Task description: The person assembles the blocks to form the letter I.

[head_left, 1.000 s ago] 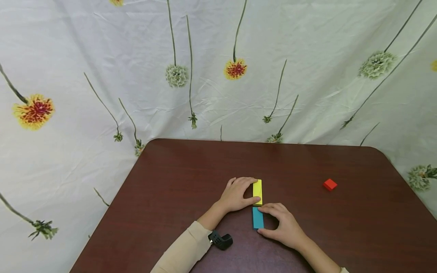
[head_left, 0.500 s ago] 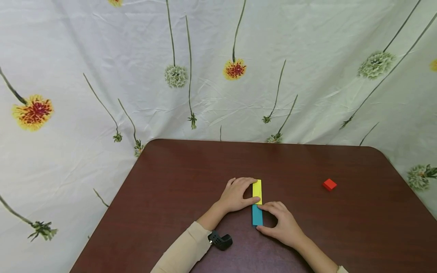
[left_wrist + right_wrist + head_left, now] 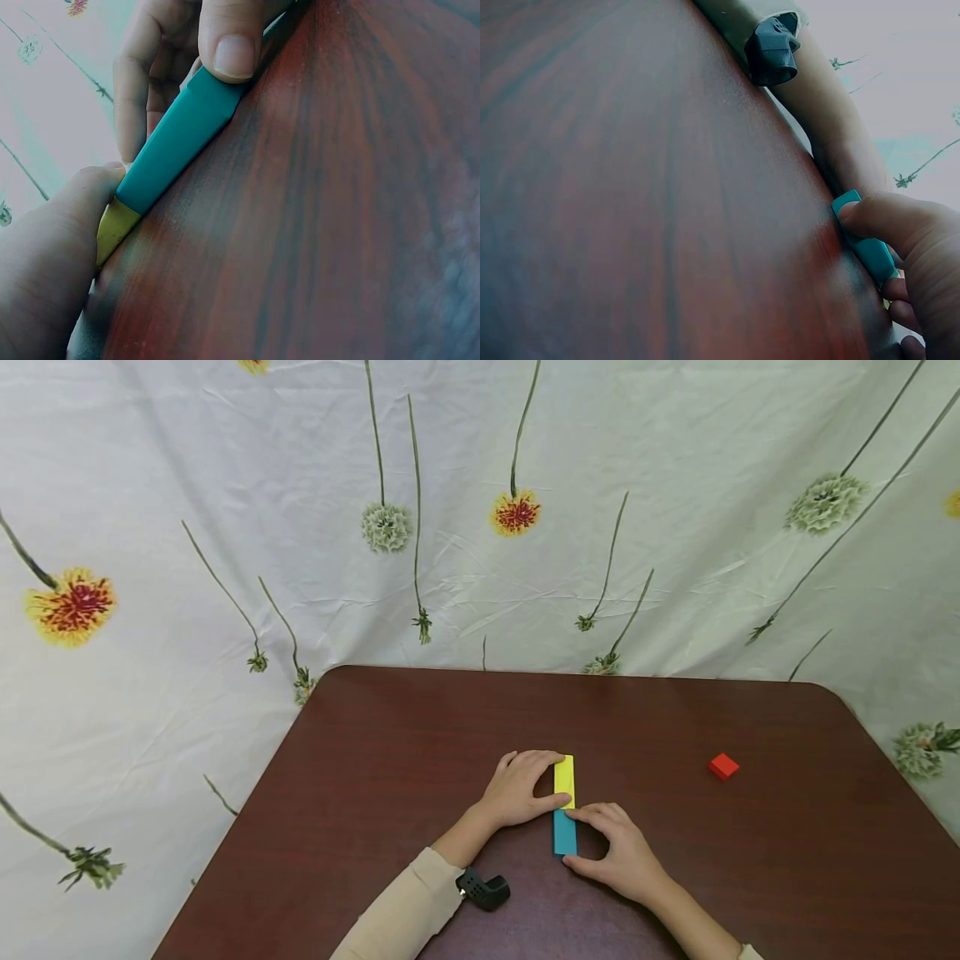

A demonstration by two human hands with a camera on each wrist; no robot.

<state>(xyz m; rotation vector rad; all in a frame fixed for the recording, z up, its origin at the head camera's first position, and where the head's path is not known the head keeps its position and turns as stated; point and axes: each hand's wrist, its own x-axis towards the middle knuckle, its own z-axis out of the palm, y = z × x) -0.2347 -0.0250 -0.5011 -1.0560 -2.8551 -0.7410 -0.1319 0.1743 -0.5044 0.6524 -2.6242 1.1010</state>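
A yellow block (image 3: 565, 781) and a blue block (image 3: 566, 833) lie end to end on the table, touching, the yellow one farther from me. My left hand (image 3: 519, 788) holds the yellow block from the left, thumb at its near end and fingers at its far end. From the right, my right hand (image 3: 621, 853) pinches the blue block lengthwise between thumb and fingers. The left wrist view shows the blue block (image 3: 180, 142) flush against the yellow block (image 3: 114, 225). In the right wrist view my thumb presses the near end of the blue block (image 3: 870, 251).
A red block (image 3: 723, 767) sits apart on the dark brown table (image 3: 420, 718), to the right. Behind the table hangs a white flowered cloth (image 3: 465, 552). A black strap device (image 3: 483, 889) is on my left wrist.
My right hand has slid the blue block slightly away from me, closing the narrow gap to the yellow block. In the last half second almost nothing has moved.
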